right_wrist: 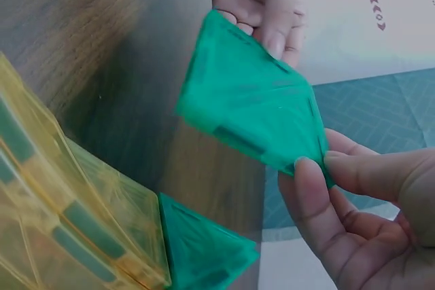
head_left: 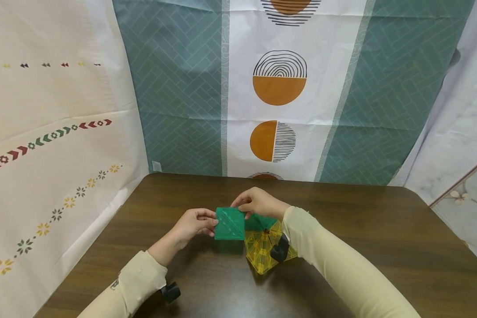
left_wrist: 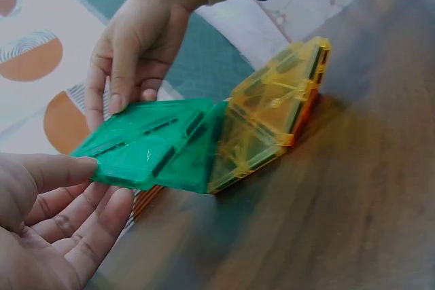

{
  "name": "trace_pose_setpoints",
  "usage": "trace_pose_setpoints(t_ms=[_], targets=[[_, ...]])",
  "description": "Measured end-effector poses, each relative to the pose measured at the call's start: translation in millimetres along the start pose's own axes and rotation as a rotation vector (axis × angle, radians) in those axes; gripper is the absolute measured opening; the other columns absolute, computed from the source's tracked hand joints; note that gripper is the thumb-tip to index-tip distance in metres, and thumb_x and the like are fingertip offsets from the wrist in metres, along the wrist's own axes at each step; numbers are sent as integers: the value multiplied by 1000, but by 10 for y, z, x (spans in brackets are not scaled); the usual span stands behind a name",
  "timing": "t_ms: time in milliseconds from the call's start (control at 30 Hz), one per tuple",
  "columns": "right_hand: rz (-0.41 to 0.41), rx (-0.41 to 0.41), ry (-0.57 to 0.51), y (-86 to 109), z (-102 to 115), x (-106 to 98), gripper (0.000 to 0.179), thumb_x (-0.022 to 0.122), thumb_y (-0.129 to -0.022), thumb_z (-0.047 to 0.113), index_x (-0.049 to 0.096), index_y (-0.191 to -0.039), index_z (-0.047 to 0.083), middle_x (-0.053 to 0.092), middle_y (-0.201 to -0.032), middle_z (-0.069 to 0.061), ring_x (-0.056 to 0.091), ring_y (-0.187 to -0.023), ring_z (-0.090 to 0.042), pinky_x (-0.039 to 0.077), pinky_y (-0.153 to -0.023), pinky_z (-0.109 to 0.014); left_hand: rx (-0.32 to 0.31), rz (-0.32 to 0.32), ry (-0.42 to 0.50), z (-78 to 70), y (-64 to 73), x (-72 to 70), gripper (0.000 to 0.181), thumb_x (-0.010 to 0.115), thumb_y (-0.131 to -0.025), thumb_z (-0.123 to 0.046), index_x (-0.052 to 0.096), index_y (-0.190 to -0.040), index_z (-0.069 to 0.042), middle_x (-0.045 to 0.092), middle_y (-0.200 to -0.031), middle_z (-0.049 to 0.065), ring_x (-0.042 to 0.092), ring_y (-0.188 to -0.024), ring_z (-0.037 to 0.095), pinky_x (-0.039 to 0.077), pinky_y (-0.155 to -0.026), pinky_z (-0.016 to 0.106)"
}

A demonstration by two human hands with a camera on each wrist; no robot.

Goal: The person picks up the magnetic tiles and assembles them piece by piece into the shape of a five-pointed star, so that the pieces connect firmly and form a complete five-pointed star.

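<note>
Two translucent green triangular magnetic tiles lie edge to edge as a square, held up over the table between both hands. My left hand pinches the left edge between thumb and fingers. At the upper right corner, my right hand grips the square with thumb and fingertips. A structure of yellow magnetic tiles stands on the table under the right forearm. Another green tile piece adjoins its yellow side in the right wrist view. Part of the structure is hidden by the right wrist in the head view.
The brown wooden table extends around the hands. A patterned cloth hangs behind its far edge, with a cream cloth along the left. Black wrist cameras sit under both sleeves, the right one close over the yellow tiles.
</note>
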State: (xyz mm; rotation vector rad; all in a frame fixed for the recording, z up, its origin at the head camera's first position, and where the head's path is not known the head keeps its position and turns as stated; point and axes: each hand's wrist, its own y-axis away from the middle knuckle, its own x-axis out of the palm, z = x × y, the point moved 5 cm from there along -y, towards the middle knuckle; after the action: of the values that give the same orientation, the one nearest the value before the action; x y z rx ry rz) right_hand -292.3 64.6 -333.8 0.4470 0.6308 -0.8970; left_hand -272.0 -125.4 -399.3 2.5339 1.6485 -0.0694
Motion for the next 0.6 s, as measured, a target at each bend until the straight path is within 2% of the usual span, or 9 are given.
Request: trace_pose_setpoints(t_ms=[133, 367, 500, 600], targets=[[40, -18, 21, 1, 21, -16, 23, 55, -96, 3, 71, -112, 6, 68, -117, -13, 68, -71, -19, 58, -75, -34, 11, 26, 55, 40, 22, 69, 29, 64, -91, -7, 57, -112, 12, 69, -79, -4, 67, -72, 12, 59, -74, 30], [101, -37, 19, -41, 30, -17, 23, 53, -96, 0, 72, -106, 7, 70, -109, -10, 61, -74, -13, 58, -76, -39, 80, 46, 108, 79, 82, 167, 17, 64, -90, -4, 57, -103, 3, 69, -83, -5, 70, -75, 14, 59, -79, 36], [152, -41, 18, -71, 24, 17, 22, 51, -97, 0, 71, -105, 6, 70, -107, -9, 58, -80, -11, 57, -74, -32, 115, 52, 130, 109, 121, 234, 13, 65, -89, -2, 57, -99, -2, 68, -85, -4, 70, -78, 15, 59, -81, 40], [180, -34, 31, -97, 24, 54, 21, 51, -97, 1, 70, -104, 6, 71, -104, -8, 57, -80, -11, 55, -71, -27, 141, 48, 144, 122, 154, 284, 13, 65, -89, -1, 56, -97, -2, 67, -84, -4, 70, -78, 15, 58, -81, 42]])
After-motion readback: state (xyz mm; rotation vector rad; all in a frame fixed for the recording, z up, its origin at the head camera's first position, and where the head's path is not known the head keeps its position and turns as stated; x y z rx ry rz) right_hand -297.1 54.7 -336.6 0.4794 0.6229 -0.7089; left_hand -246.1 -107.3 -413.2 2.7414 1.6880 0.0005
